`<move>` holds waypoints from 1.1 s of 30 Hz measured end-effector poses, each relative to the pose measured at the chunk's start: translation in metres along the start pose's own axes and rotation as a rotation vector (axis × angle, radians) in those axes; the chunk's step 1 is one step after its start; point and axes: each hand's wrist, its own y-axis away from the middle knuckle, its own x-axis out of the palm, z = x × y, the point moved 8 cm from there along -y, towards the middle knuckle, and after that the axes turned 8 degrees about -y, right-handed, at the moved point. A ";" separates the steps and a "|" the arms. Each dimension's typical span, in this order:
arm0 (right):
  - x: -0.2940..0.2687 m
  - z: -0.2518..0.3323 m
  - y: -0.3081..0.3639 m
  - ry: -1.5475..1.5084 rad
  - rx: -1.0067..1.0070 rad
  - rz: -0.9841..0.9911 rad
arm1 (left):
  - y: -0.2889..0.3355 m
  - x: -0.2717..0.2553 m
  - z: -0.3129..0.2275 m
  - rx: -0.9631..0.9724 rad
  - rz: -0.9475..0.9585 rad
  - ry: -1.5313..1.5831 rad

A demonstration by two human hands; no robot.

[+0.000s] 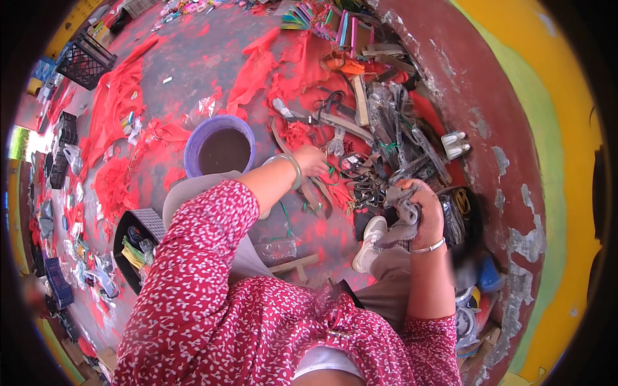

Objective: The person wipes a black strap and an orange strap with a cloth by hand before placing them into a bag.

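My right hand point(430, 215) is closed round a crumpled grey cloth point(403, 209), which hangs down above my shoe at the right. My left hand point(310, 161) reaches down at the near left side of a heap of belts and straps point(393, 122). Its fingers curl downward, and whatever they hold is hidden. Just below that hand lie brown strap ends point(319, 198). Between the two hands sits a tangle of chains and small metal pieces point(367, 193). A purple bucket point(192, 154) of dark water stands left of my left forearm.
A black basket point(152, 225) with bundled items stands by my left leg. A dark container point(473, 222) with coiled cords is beyond my right hand. The peeling red wall point(483, 122) bounds the right side. Red cloth scraps point(119, 186) litter the floor; a black crate point(85, 61) stands far left.
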 end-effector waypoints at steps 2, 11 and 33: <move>0.012 -0.001 -0.003 -0.032 0.049 0.093 | -0.039 -0.033 0.027 -0.108 -0.138 0.066; 0.012 0.021 -0.009 0.042 0.064 0.056 | -0.169 -0.058 0.061 0.028 -0.370 -0.152; -0.024 0.018 -0.017 0.079 0.129 -0.237 | -0.156 -0.131 -0.024 -0.254 -0.191 -1.379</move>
